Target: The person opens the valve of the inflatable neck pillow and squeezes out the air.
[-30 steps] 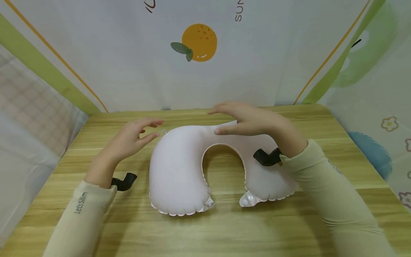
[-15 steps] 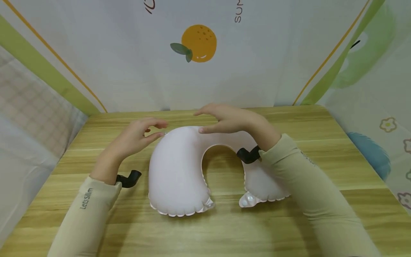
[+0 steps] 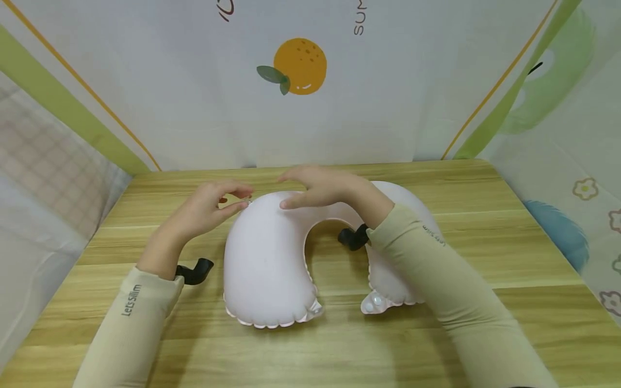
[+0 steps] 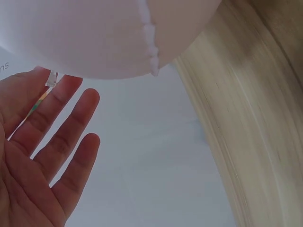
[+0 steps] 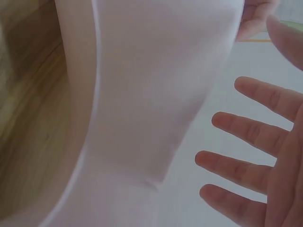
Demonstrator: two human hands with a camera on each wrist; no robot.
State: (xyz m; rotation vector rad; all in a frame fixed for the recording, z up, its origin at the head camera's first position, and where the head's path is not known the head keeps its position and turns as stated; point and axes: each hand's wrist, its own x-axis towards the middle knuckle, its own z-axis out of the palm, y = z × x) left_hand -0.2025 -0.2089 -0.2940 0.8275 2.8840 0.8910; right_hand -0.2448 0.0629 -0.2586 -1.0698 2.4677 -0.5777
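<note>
A pale pink inflatable neck pillow [image 3: 267, 258] lies on the wooden table, its opening facing the person. At its far left edge is a small clear air valve [image 4: 51, 79], which the thumb and index finger of my left hand [image 3: 206, 210] pinch. The other fingers of that hand are spread, as the left wrist view shows. My right hand [image 3: 322, 187] hovers over the pillow's far curve, with its fingers extended and apart in the right wrist view. Nothing is held in it.
The wooden table [image 3: 485, 231] extends around the pillow. A printed curtain [image 3: 388, 97] hangs behind its far edge, with more cloth on both sides. Two snap tabs, including the right snap tab [image 3: 374, 303], stick out at the pillow's near ends. Black curved mounts [image 3: 195, 271] sit on both wrists.
My right hand has moved left across the pillow's far curve, toward my left hand. My left hand has shifted slightly right and taken the air valve between thumb and index finger.
</note>
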